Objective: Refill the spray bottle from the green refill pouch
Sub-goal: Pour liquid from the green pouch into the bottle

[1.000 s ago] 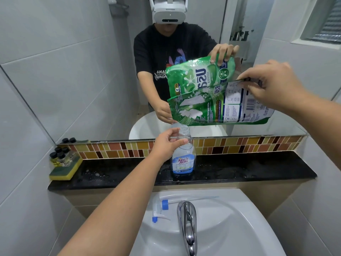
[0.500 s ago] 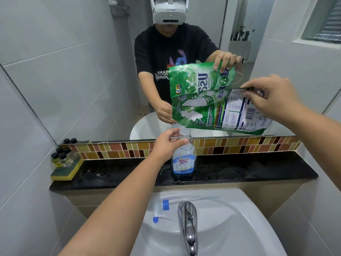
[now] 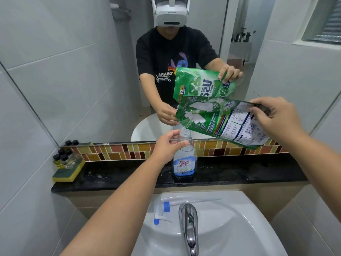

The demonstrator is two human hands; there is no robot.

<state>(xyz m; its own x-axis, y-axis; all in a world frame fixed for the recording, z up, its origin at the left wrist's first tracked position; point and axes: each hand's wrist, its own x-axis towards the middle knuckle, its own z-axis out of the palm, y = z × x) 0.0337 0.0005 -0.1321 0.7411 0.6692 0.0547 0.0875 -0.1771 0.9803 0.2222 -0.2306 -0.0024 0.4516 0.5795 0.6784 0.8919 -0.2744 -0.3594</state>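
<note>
Pouch (image 3: 219,121) lowered in right hand (image 3: 275,117)'s pinch; left hand (image 3: 167,146) grips bottle (image 3: 184,159) neck.

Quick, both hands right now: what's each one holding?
Left hand: closed around the spray bottle neck, steadying it.
Right hand: grip pinched on the green refill pouch, tilted spout-down over the bottle.

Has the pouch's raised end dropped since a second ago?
Yes. The right hand has lowered the pouch; its bottom edge now overlaps the mosaic tile strip, which it cleared before.
</note>
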